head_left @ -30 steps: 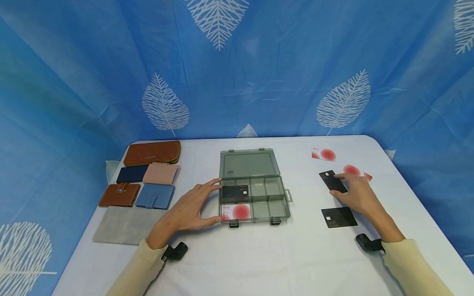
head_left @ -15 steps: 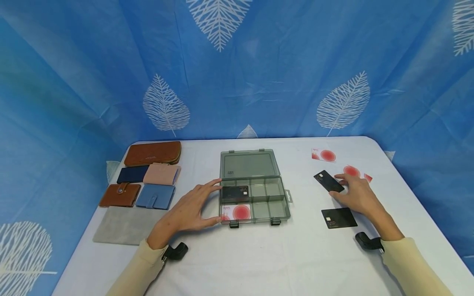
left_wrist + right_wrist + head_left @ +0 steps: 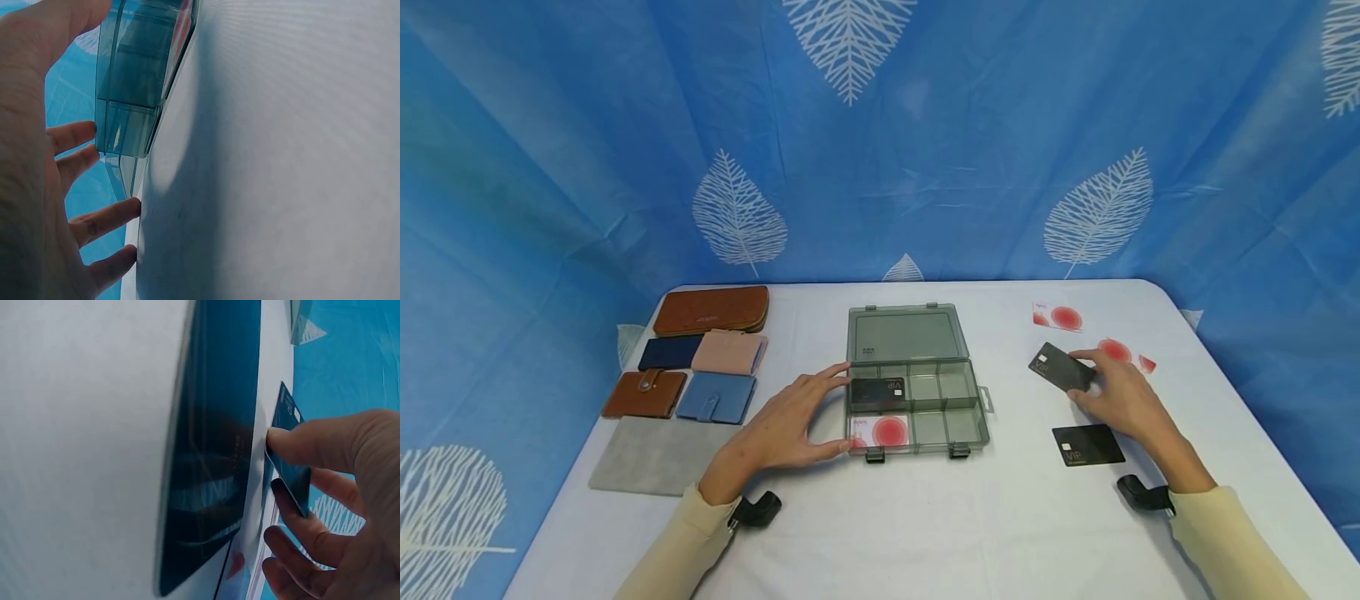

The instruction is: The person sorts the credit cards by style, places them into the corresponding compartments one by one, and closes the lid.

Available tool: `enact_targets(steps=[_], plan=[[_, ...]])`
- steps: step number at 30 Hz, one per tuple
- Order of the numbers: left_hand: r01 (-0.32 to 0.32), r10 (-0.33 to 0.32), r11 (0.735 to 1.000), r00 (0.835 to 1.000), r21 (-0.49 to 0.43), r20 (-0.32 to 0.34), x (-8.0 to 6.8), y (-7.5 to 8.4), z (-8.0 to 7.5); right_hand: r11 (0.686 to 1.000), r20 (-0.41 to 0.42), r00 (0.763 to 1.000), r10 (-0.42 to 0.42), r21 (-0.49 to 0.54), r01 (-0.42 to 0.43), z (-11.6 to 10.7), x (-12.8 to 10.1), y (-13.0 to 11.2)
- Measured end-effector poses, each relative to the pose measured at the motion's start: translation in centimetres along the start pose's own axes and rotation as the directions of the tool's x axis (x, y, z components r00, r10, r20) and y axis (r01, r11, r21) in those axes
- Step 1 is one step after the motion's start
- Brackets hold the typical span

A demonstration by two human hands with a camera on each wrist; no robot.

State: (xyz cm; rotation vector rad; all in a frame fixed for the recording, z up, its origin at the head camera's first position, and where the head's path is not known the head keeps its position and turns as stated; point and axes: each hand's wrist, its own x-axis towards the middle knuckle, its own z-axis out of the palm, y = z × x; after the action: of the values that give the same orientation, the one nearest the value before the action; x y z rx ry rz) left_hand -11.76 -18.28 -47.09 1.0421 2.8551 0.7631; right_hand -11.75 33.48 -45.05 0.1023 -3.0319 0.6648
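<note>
A clear grey compartment box (image 3: 917, 392) lies open mid-table, with a black card (image 3: 877, 388) and a white card with a red dot (image 3: 880, 431) in its left cells. My left hand (image 3: 790, 421) rests spread against the box's left side (image 3: 128, 94), thumb at the near corner. My right hand (image 3: 1116, 392) pinches a black card (image 3: 1056, 368) between thumb and fingers, tilted up off the table (image 3: 290, 456). Another black card (image 3: 1087, 445) lies flat just near it.
Several wallets (image 3: 700, 358) and a grey pouch (image 3: 651, 457) lie at the left. Two white cards with red dots (image 3: 1057, 317) (image 3: 1123, 354) lie at the far right. Blue leaf-print cloth hangs behind the white table (image 3: 925, 533).
My right hand has lifted the black card off the table and tilted it, moving it slightly left. The left hand and box have stayed put.
</note>
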Motion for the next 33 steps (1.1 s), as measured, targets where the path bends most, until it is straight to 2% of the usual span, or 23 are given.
enact_targets(steps=[7,14,23,33], plan=[[0.007,-0.007,1.000,1.000,0.001,-0.003,-0.1,0.0,0.0,0.997,-0.114,0.991,-0.070,0.028,0.074,0.2,0.2,-0.7],[0.017,-0.017,1.000,1.000,0.002,0.004,0.0,0.0,0.0,0.987,-0.177,0.979,-0.105,0.104,0.125,0.0,1.0,-3.4],[0.021,-0.021,1.000,1.000,0.010,0.002,-0.1,-0.2,0.1,0.954,-0.169,0.970,-0.176,0.214,0.211,0.0,2.4,-8.7],[-0.001,0.001,1.000,1.000,0.004,-0.005,0.0,-0.2,0.1,0.923,-0.079,0.954,-0.288,0.241,0.299,1.9,3.7,-12.6]])
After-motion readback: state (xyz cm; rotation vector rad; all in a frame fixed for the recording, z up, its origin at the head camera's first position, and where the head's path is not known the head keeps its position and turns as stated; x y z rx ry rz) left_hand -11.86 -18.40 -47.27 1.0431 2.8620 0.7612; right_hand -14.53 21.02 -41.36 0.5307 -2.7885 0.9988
